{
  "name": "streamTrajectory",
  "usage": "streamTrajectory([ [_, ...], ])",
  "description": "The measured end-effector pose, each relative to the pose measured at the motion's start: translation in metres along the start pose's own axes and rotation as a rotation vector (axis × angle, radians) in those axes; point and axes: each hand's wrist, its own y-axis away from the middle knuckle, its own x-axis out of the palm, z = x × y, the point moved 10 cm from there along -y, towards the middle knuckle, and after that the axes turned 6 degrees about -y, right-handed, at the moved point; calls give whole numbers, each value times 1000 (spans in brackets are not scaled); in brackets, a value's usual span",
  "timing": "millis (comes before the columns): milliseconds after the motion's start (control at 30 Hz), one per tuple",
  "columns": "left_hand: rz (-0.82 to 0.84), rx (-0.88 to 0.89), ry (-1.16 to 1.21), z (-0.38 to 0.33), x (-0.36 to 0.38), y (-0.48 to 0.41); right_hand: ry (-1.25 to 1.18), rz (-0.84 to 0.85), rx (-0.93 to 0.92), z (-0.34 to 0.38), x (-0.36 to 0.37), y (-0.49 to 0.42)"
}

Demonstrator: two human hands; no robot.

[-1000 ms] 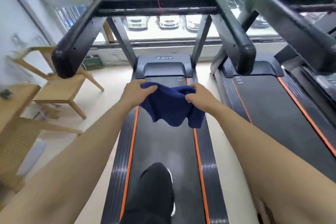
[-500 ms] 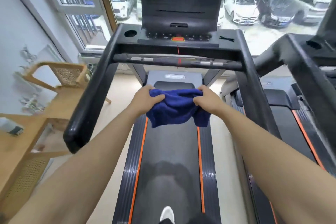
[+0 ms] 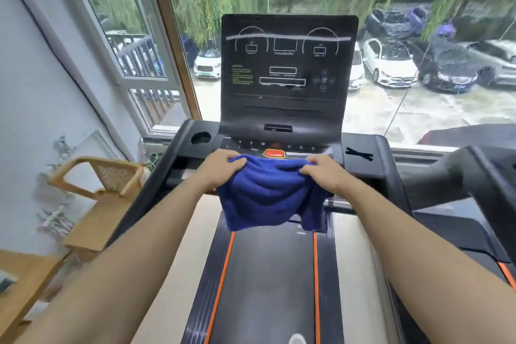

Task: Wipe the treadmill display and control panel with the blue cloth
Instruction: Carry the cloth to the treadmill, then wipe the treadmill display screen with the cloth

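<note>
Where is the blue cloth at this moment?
The blue cloth is at the centre of the head view, held between the left hand and the right hand, just below the red button.

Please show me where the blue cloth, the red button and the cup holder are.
blue cloth (image 3: 268,193): head view, middle of the hanging fabric.
red button (image 3: 274,153): head view, its top face.
cup holder (image 3: 200,137): head view, the round hollow.

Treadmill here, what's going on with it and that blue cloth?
A person stands on the treadmill's belt, holding a blue cloth bunched between the left hand and right hand. The cloth hangs just below the red button on the control panel. It is not on the display, so wiping has not visibly begun.
</note>
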Motion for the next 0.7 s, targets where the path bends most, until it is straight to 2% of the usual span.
streamTrajectory([
  [233,-7,-47,49,-16,-38,-98,5,-31,-144,30,-59,-108],
  [367,-11,-37,86,-17,-61,-149,13,-42,-162,48,-68,-161],
  [467,-45,-20,202,-10,-78,-191,-19,-42,-173,65,-68,-197],
  [567,-65,32,275,-4,-93,-234,-144,-64,-174,82,-69,-231],
  [700,-142,122,307,-2,-122,-286,-177,-130,-171,102,-67,-269],
])
